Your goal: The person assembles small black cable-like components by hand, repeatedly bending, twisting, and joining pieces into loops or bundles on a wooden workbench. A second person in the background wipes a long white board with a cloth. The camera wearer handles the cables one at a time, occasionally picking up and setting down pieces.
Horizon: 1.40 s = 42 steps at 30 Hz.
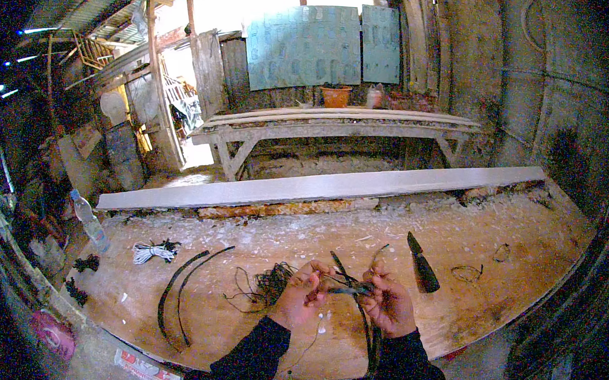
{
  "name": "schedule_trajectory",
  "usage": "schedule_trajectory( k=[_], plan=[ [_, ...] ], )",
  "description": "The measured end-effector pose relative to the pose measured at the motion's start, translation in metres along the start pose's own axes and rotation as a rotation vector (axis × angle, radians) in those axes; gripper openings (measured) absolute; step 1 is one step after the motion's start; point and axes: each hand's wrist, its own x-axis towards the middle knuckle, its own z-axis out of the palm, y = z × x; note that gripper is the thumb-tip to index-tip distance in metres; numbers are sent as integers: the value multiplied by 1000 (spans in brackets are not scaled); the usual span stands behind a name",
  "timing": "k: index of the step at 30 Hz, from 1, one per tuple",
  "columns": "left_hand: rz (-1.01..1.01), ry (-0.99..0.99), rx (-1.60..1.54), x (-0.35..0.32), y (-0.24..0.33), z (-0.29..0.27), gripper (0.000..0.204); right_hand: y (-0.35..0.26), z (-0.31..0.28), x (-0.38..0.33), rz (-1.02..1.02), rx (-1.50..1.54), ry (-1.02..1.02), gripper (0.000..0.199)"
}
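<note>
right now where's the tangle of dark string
In the head view, the tangle of dark string lies on the table, just left of the left hand, with curved black strips farther left.

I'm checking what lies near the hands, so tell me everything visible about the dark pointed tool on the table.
The dark pointed tool lies on the wooden tabletop, right of the right hand and apart from it. It looks nearly black, with a narrow tapering part, a paler spot about midway, and a wider near part. Its tip points away from the person and slightly left. Only the tabletop visibly touches it; its material is unclear.
</note>
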Motion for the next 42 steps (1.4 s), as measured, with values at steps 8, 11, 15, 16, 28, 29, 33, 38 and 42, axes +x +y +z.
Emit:
schedule_trajectory(
  k=[8,11,15,16,28,29,33,38,42],
  plan=[
    [-17,-98,617,5,-9,10,28,-2,-4,3,6,87,74,10],
    [-62,-25,687,6,-10,5,24,-3,-5,3,8,27,79,10],
    [-48,101,530,6,-12,-1,17,0,1,3,-27,28,67,16],
    [-47,107,491,6,-12,-1,17,0,3,3,-49,-76,78,20],
    [-94,184,436,-2,6,23,14,12,22,1,-85,-903,166,35],
    [-82,174,401,-1,4,21,14,12,21,0,-80,-911,203,32],
    [-61,214,382,3,0,10,13,11,15,6,-175,-996,299,19],
    [43,371,600,7,-1,2,14,12,11,4,-345,-820,282,14],
    [-60,431,398,9,4,-3,13,8,11,0,-291,-763,177,13]
  ],
)
